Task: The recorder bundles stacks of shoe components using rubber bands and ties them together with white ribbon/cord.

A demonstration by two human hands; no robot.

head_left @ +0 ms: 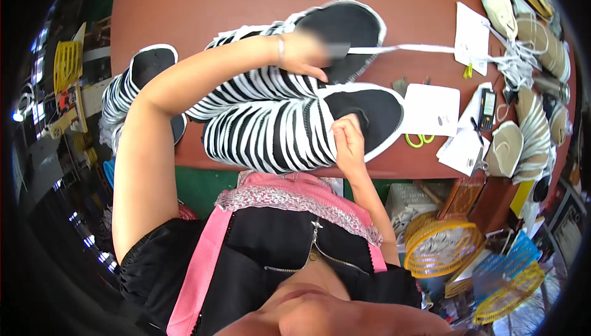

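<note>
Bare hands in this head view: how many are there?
2: the left hand at the farther striped stack, the right hand at the nearer striped stack. No others show.

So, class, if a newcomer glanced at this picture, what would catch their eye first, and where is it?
Most striking is the zebra-striped front stack of black, white-edged pieces at the near edge of the reddish-brown table, with the right hand at its right end. Next is the white strip, stretching rightward from beside the blurred left hand. Then comes the round yellow basket at lower right.
</note>
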